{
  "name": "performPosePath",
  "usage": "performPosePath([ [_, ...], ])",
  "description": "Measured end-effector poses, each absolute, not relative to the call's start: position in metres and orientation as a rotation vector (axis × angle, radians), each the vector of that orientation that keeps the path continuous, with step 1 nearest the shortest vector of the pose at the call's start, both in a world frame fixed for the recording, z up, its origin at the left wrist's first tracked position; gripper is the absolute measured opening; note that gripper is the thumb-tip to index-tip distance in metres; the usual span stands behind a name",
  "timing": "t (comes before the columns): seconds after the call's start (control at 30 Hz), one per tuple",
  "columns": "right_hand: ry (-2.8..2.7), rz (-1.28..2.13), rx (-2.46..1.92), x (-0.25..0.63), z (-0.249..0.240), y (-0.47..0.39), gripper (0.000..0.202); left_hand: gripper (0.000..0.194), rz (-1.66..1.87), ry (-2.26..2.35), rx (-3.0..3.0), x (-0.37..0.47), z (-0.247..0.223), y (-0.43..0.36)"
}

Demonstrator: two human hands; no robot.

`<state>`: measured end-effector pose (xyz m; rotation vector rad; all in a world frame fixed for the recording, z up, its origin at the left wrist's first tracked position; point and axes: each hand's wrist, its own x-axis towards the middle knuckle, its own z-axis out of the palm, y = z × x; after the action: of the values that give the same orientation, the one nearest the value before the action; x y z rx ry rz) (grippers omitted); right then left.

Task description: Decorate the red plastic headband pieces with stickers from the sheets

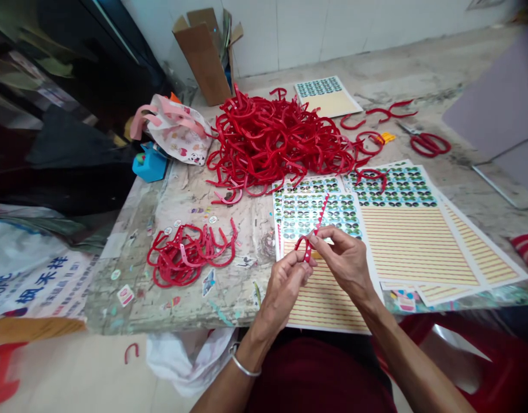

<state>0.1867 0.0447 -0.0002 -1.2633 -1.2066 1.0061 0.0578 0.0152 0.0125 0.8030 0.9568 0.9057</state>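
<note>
Left hand [285, 282]: closed at fingertips, gripping thin, glossy, curved red band [307, 250]; plain silver bangle [245, 367] around wrist. Right hand [348, 258]: thumb and forefinger pinched on narrow red-and-white scalloped strip [321, 213], just beside left fingertips. Band held up over printed sheets, close in front of dark red clothing [319, 376].

Now left to right. Far left, off table: white sack with blue Chinese lettering [40, 281]. On floor: single red U-shaped piece [131, 351]. On worn, paint-stained table [255, 223], left edge: small blue box-like object [150, 164], just beside white patterned cloth bag with pink handles [180, 135]. Nearer: small loose heap of red curved bands [190, 255], with flat coloured stickers [125, 295] scattered around. Below table edge: crumpled white plastic bag [190, 358]. At back: open brown cardboard box [204, 63], near white tiled wall [298, 34]. Mid-table: big tangled pile of red curved bands [276, 137]. Behind it, to right: cream-and-green printed stack [333, 94]. Under hands and rightward: overlapping paper sheets, green-blue pictures above, yellow stripes below [414, 244]. Farther back: small yellow piece [387, 137], too small to identify; then red-handled scissors [431, 145]. Right edge: plain lilac panel [496, 103], blurred.
</note>
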Motion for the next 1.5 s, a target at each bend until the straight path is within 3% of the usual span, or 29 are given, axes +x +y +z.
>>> performPosePath([
  [0.37, -1.285, 0.813, -1.168, 0.183, 0.009, 0.037, 0.005, 0.022, 0.935, 0.936, 0.683, 0.063, 0.012, 0.021],
  [0.67, -1.504, 0.596, -1.09, 0.185, 0.018, 0.027, 0.016, 0.023, 0.976, 0.906, 0.628, 0.065, 0.013, 0.021],
  [1.03, -1.314, 0.676, -1.245, 0.182, 0.013, 0.032, 0.004, 0.025, 0.931, 0.891, 0.584, 0.066, 0.015, 0.021],
  [1.5, -1.298, 0.826, -1.274, 0.183, 0.006, 0.039, 0.006, 0.024, 0.975, 0.966, 0.68, 0.066, 0.016, 0.017],
])
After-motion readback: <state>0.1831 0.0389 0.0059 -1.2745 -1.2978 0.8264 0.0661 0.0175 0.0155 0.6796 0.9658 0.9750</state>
